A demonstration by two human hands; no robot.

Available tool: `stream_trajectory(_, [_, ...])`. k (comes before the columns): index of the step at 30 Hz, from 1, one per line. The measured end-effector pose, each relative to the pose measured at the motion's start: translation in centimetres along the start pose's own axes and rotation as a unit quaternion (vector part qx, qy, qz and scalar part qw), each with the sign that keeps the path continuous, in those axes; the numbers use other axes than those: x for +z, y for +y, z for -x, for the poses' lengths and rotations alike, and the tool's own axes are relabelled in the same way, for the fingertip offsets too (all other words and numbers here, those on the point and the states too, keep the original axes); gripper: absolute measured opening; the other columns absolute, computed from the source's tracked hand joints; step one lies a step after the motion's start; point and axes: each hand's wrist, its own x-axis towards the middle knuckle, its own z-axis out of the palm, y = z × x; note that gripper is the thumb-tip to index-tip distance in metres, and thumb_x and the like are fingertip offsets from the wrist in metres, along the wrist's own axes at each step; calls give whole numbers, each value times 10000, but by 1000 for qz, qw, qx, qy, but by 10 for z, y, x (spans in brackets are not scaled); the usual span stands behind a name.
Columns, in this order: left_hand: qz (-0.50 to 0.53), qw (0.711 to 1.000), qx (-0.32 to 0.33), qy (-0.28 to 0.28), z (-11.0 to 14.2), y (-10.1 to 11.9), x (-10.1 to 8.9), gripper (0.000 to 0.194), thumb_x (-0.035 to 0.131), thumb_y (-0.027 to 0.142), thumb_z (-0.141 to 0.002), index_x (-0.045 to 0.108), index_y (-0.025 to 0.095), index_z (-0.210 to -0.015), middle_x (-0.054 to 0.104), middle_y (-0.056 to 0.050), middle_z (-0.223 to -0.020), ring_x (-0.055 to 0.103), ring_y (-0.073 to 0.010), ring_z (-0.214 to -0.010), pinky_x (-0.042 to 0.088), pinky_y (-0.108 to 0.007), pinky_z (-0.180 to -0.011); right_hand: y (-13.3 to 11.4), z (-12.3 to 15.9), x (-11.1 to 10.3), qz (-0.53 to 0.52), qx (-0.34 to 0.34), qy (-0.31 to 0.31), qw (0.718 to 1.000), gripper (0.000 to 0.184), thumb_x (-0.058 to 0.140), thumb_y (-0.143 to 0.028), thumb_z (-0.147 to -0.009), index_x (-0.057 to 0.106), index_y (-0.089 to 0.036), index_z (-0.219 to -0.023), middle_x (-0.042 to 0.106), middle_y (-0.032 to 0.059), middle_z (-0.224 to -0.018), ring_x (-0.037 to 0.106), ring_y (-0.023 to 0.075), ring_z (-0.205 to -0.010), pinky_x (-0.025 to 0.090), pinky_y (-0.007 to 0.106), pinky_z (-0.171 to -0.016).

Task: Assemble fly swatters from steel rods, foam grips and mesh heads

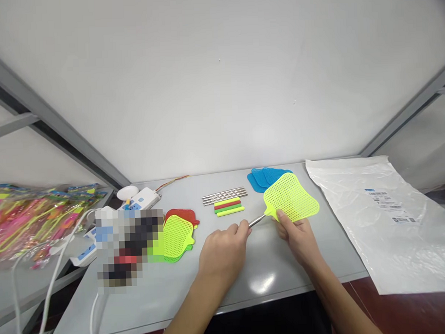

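Between my hands is a fly swatter with a yellow-green mesh head (291, 197) and a thin metal rod (257, 220) joined at its neck. My left hand (224, 250) is closed around the rod's near end, which it hides. With thumb and fingers, my right hand (293, 232) pinches the lower edge of the head near the neck. Beyond my left hand lie several metal rods (224, 196) side by side, and several coloured handle tubes (229, 206) in yellow, red and green. Blue mesh heads (268, 177) overlap behind the held head.
Left of my left hand, red (181, 215) and yellow-green mesh heads (178, 236) are piled. Power strips (145, 199) with white cables and a pixelated patch (132, 248) lie further left. A white plastic mailing bag (377, 220) covers the table's right side. Bagged colourful items (34, 217) sit far left.
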Motion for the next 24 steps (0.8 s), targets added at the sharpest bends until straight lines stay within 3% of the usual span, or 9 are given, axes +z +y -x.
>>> stream_trajectory(2, [15, 1000, 9, -17, -2, 0, -3, 244, 412, 350, -954, 630, 242, -935, 614, -47, -708, 520, -187, -582, 276, -280, -580, -6, 0, 0, 15, -2, -6, 1000, 329, 595, -453, -882, 476, -203, -704, 252, -90, -521, 190, 76, -469, 166, 267, -462])
stream_trajectory(5, [124, 989, -5, -86, -1, 3, -10, 259, 350, 359, -983, 575, 240, -939, 604, -12, -746, 538, -184, -662, 312, -262, -602, -17, -3, 1, 77, 16, -32, 996, 357, 551, -490, -897, 527, -188, -708, 315, -74, -494, 250, 81, -457, 182, 267, -455])
stream_trajectory(9, [301, 941, -51, -146, 4, 7, -12, 306, 342, 413, -985, 551, 222, -868, 491, 32, -660, 453, -146, -615, 319, -241, -581, -18, -5, 9, 97, 22, -68, 993, 386, 533, -495, -902, 502, -191, -666, 373, -56, -507, 324, 92, -476, 238, 266, -474])
stream_trajectory(12, [367, 909, -76, -181, 7, 6, -7, 314, 388, 436, -962, 562, 206, -841, 460, 40, -654, 429, -124, -598, 334, -222, -557, -8, -3, 16, 83, 40, -73, 993, 341, 535, -491, -900, 553, -187, -747, 366, -65, -516, 333, 95, -480, 260, 260, -480])
stream_trajectory(16, [460, 839, -137, -258, 9, 2, 3, 336, 414, 511, -933, 524, 207, -841, 468, 57, -645, 381, -80, -433, 357, -200, -430, -4, 0, 20, 103, 64, -75, 990, 350, 541, -506, -890, 606, -175, -797, 360, -69, -508, 337, 97, -479, 286, 258, -487])
stream_trajectory(21, [604, 720, -154, -303, 6, 4, 18, 382, 359, 567, -943, 518, 223, -989, 359, 113, -494, 273, -69, -298, 423, -225, -397, -7, 4, 23, 112, 49, -159, 980, 330, 567, -449, -894, 597, -175, -714, 434, -46, -508, 372, 100, -500, 309, 260, -513])
stream_trajectory(23, [620, 703, -155, -310, 5, 5, 23, 371, 358, 576, -942, 496, 232, -920, 296, 126, -453, 259, -73, -284, 424, -226, -403, -2, 2, 23, 80, 51, -143, 985, 302, 618, -429, -866, 615, -166, -719, 449, -40, -506, 373, 96, -494, 293, 251, -488])
stream_trajectory(24, [611, 711, -155, -311, 4, 5, 24, 373, 351, 579, -943, 473, 235, -867, 276, 127, -445, 248, -73, -286, 424, -226, -409, 0, -1, 20, 58, 52, -116, 990, 286, 654, -422, -841, 628, -159, -730, 432, -47, -496, 357, 89, -478, 274, 244, -465])
